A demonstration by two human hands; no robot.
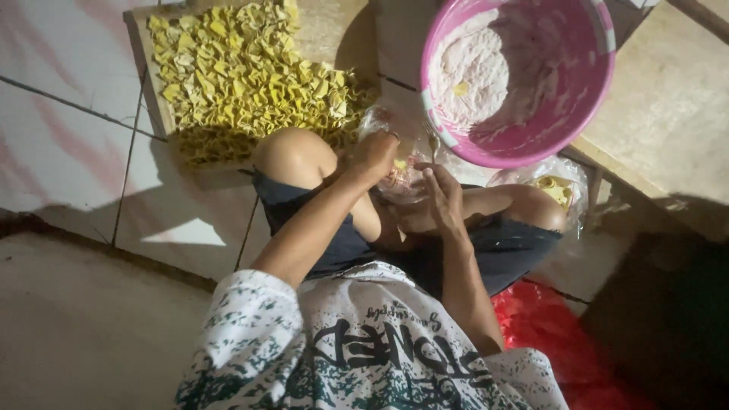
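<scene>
Already a broad heap of small folded yellow dough wrappers (243, 72) covers the flat wooden board (156, 91) in the upper left of the frame, lying on the pale tiled floor (68, 114); judging by that pile, much of the folding looks done. At the centre of the frame, just above the person's knees, the left hand (373, 156) is closed round a small yellow piece of wrapper (400, 163), pinching it between fingers and thumb. The right hand (442, 193) sits just beside it, fingers curled round the handle of a thin metal spoon (433, 143) whose bowl points up toward the bowl's rim. In the upper right stands the round pink plastic bowl (585, 106), with pale filling smeared on its wall and a fair mass left inside, so I judge more pieces remain to be filled. A clear plastic bag holding flat yellow wrappers (556, 188) rests at the right, by the knee. Red plastic sheeting (562, 342) shows at the lower right.
</scene>
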